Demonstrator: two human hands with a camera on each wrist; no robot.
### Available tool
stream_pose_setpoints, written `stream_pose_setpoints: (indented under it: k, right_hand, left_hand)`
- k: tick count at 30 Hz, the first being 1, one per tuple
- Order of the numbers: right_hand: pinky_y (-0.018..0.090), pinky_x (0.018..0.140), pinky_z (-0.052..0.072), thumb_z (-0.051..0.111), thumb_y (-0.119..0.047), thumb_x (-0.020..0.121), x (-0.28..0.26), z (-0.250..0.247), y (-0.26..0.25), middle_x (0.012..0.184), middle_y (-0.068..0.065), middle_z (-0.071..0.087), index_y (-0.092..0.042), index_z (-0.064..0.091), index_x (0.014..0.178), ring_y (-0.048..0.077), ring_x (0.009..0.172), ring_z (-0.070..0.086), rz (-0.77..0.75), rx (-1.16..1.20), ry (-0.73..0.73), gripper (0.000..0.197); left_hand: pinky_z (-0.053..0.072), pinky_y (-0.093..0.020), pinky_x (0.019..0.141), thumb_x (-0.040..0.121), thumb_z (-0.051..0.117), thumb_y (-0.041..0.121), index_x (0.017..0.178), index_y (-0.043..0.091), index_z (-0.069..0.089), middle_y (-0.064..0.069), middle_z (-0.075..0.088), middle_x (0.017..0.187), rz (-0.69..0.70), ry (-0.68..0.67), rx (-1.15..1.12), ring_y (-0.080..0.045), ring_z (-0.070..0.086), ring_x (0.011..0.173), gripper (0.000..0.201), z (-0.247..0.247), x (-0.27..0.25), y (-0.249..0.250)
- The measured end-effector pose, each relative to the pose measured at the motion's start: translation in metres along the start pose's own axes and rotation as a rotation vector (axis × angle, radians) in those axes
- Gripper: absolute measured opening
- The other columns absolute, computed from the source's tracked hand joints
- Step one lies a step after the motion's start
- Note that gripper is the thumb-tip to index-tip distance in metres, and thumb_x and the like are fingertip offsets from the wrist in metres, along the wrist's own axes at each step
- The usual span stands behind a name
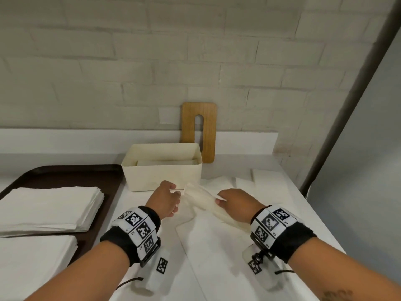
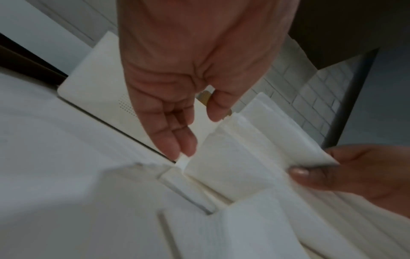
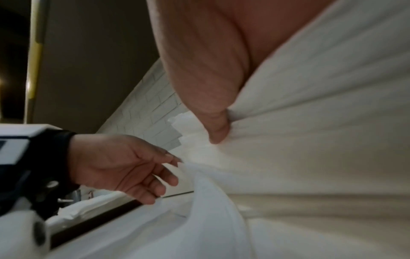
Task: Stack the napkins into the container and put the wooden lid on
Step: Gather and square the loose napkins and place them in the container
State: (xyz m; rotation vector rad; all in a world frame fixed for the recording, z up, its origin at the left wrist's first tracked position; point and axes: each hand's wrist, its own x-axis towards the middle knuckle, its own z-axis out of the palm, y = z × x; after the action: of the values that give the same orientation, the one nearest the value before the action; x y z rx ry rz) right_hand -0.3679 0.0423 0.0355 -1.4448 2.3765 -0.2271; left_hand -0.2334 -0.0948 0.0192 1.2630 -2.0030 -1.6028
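Note:
A cream container [image 1: 161,177] stands on the white counter and has folded napkins [image 1: 167,162] inside. The wooden lid [image 1: 209,131] leans upright against the wall behind it. In front of the container a white napkin [image 1: 201,199] is stretched between my hands. My right hand [image 1: 221,197] pinches its right end, thumb [image 3: 217,129] pressed into the paper. My left hand [image 1: 176,193] has its fingertips [image 2: 184,150] on the napkin's left edge [image 2: 233,163], with the thumb held apart from them.
A dark tray [image 1: 65,172] at the left holds two stacks of flat napkins [image 1: 50,209]. More napkins lie spread on the counter under my hands [image 1: 217,246] and at the right [image 1: 267,181]. The counter's edge runs diagonally at the right.

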Motion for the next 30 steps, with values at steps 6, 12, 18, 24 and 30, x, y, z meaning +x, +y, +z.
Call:
stream_pose_setpoints:
  k: [6, 12, 18, 24, 30]
  right_hand:
    - [0.027, 0.072, 0.032, 0.034, -0.027, 0.101, 0.001, 0.0, 0.003, 0.073, -0.001, 0.044, -0.017, 0.038, 0.068, 0.019, 0.084, 0.044, 0.09, 0.086, 0.093, 0.034]
    - [0.03, 0.074, 0.039, 0.036, -0.026, 0.1, -0.013, -0.012, -0.022, 0.089, 0.008, 0.058, -0.006, 0.058, 0.095, 0.025, 0.086, 0.055, 0.035, 0.226, 0.279, 0.03]
    - [0.028, 0.083, 0.047, 0.046, -0.014, 0.095, -0.03, -0.002, -0.046, 0.115, 0.018, 0.059, -0.003, 0.055, 0.12, 0.021, 0.097, 0.059, -0.027, 0.394, 0.243, 0.029]
    - [0.028, 0.105, 0.035, 0.07, -0.04, 0.079, -0.059, -0.003, -0.042, 0.118, -0.007, 0.042, -0.028, 0.051, 0.13, 0.011, 0.119, 0.041, -0.13, 0.46, 0.366, 0.056]
    - [0.035, 0.104, 0.044, 0.058, -0.04, 0.088, -0.057, 0.002, -0.042, 0.134, -0.007, 0.05, -0.023, 0.033, 0.141, 0.011, 0.119, 0.052, -0.076, 0.862, 0.275, 0.061]
  left_hand:
    - [0.044, -0.026, 0.057, 0.097, 0.038, 0.04, 0.098, 0.005, 0.051, -0.006, 0.057, 0.073, -0.072, -0.094, 0.087, -0.019, 0.053, 0.058, 0.037, 0.007, -0.019, 0.003]
    - [0.051, -0.031, 0.081, 0.09, 0.032, 0.061, 0.122, 0.016, 0.046, -0.007, 0.057, 0.111, 0.04, -0.337, 0.113, -0.02, 0.062, 0.089, 0.057, 0.029, -0.047, 0.018]
    - [0.051, -0.04, 0.095, 0.076, 0.059, 0.061, 0.127, 0.02, 0.052, -0.004, 0.065, 0.12, 0.147, -0.288, -0.389, -0.02, 0.065, 0.107, 0.066, 0.044, -0.062, 0.02]
    - [0.052, -0.037, 0.082, 0.092, 0.049, 0.007, 0.097, 0.018, 0.067, -0.009, 0.072, 0.1, 0.251, 0.018, -0.48, -0.027, 0.067, 0.095, 0.021, 0.02, -0.073, 0.021]
    - [0.053, -0.043, 0.086, 0.091, 0.052, 0.008, 0.11, 0.012, 0.063, -0.006, 0.074, 0.097, 0.259, -0.093, -0.604, -0.027, 0.068, 0.094, 0.022, 0.004, -0.089, 0.011]
